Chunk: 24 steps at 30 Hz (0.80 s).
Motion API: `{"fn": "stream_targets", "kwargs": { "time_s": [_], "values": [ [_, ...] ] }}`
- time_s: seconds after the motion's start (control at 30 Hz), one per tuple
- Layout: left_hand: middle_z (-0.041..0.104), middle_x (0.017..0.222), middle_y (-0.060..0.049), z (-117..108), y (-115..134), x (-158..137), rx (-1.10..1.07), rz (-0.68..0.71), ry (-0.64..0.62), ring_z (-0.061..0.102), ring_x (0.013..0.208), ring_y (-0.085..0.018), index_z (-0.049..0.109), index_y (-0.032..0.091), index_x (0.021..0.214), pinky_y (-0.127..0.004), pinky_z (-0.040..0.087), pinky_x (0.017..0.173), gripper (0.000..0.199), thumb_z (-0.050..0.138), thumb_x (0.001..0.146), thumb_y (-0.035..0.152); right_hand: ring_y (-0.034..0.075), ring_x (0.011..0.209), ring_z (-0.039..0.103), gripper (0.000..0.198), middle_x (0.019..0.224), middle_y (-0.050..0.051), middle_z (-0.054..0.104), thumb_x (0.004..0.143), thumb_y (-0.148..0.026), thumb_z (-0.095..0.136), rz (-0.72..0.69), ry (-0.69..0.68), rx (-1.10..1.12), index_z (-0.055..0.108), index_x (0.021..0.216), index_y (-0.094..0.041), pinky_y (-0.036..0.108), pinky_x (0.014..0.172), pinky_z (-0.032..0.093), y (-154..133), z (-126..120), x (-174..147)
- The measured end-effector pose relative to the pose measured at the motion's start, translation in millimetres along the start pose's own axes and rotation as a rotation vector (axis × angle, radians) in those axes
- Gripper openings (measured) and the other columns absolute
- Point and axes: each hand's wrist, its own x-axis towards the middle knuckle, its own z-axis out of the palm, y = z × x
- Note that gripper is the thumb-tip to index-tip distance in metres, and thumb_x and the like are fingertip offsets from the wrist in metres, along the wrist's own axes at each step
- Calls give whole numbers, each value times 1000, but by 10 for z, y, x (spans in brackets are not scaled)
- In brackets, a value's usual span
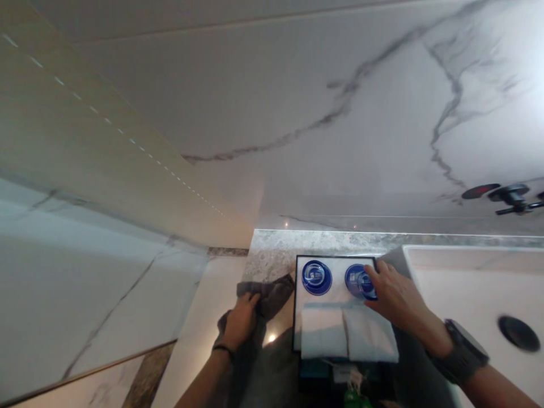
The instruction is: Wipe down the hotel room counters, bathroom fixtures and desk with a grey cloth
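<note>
My left hand (240,324) is closed on a dark grey cloth (272,296), which lies bunched on the stone counter (267,258) left of a white tray with a black rim (335,258). At the tray's right edge, the fingers of my right hand (393,294) curl around a clear drinking glass (364,285), tilted over a round blue coaster (351,276). A second glass (314,275) stands on another blue coaster (325,286) at the tray's left. Two folded white towels (323,333) lie side by side across the tray's front part.
Right of the tray is a white basin (459,300) with a black drain (518,333). Black taps (512,195) stick out of the marbled wall (382,141). A dark box (314,371) and a green item (356,398) sit at the near edge.
</note>
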Motion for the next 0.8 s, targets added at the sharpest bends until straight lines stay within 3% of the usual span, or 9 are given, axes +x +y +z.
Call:
{"fn": "stream_targets", "kwargs": {
  "time_s": [0.1, 0.2, 0.33, 0.43, 0.53, 0.6, 0.7, 0.8],
  "values": [
    [58, 109, -11, -566, -101, 398, 31, 0, 152, 55, 108, -24, 57, 16, 112, -35, 45, 94, 40, 43, 76, 5, 31, 97, 57, 56, 110, 15, 55, 70, -24, 76, -4, -1, 30, 56, 122, -18, 40, 75, 54, -40, 23, -65],
    [57, 102, -8, -1040, -20, 776, 18, 121, 246, 54, 101, -24, 56, 16, 96, -34, 45, 91, 26, 49, 72, 9, 31, 97, 57, 63, 113, 15, 55, 69, -20, 77, -4, -9, 84, 54, 128, -18, 41, 78, 55, -96, 19, -100],
    [58, 87, -4, -1231, 311, 1169, -6, 321, 120, 55, 89, -21, 54, 19, 76, -32, 45, 82, 5, 52, 75, 15, 32, 100, 57, 73, 115, 14, 56, 65, -19, 81, 24, 16, 168, 52, 132, -19, 43, 82, 55, -76, 77, -135],
    [57, 83, -4, -1272, 595, 1430, -22, 361, 118, 55, 85, -19, 50, 20, 71, -30, 44, 79, 9, 52, 70, 11, 32, 107, 56, 86, 122, 14, 56, 64, -28, 83, 22, 65, 331, 43, 140, -19, 46, 89, 53, 29, 159, -181],
    [56, 79, -1, -1445, 987, 1637, -108, 407, 150, 53, 76, -15, 49, 19, 77, -24, 43, 73, 15, 47, 68, 6, 29, 115, 55, 66, 130, 14, 56, 84, -46, 62, 125, 189, 608, 42, 140, -16, 44, 97, 49, 161, 239, -184],
    [58, 78, 0, -1608, 1360, 1718, -200, 528, 151, 53, 76, -13, 52, 18, 82, -23, 43, 73, 20, 42, 70, 5, 28, 115, 56, 52, 127, 15, 59, 93, -47, 41, 251, 242, 752, 49, 133, -14, 44, 99, 47, 231, 296, -125],
    [64, 93, -3, -1759, 2024, 1760, -286, 834, 44, 57, 88, -14, 59, 15, 97, -23, 43, 81, 35, 39, 72, 2, 31, 111, 59, 50, 120, 18, 64, 91, -42, 35, 409, 204, 888, 60, 119, -10, 46, 100, 44, 289, 412, 40],
    [67, 100, -2, -1669, 2608, 1761, -176, 1070, -164, 60, 94, -16, 66, 19, 101, -23, 45, 82, 33, 50, 74, 9, 30, 105, 62, 50, 113, 17, 67, 88, -40, 34, 523, 182, 967, 63, 116, -10, 43, 93, 47, 302, 579, 198]
  ]
}}
